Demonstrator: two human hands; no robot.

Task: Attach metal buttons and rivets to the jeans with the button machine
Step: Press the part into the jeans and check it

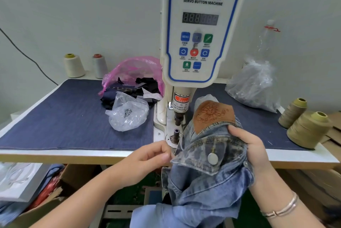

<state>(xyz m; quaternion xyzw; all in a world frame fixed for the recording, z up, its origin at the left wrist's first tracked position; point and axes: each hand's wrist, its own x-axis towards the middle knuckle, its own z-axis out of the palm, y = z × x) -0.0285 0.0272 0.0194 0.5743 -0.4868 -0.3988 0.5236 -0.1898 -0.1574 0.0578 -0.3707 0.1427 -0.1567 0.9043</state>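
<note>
Jeans (208, 176) faded denim, round metal button (212, 158) | right hand (249, 146) grips waistband | left hand (147, 157) pinches edge

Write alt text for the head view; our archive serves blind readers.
A person's right hand grips bunched jeans, with a leather patch and a metal button, beside the servo button machine, while the left hand pinches the denim edge. Plastic bags and thread cones sit on the denim-covered table.

White table (118, 154), denim mat (73, 117), button machine (199, 43), thread cones (308, 130), bags (129, 113).
</note>
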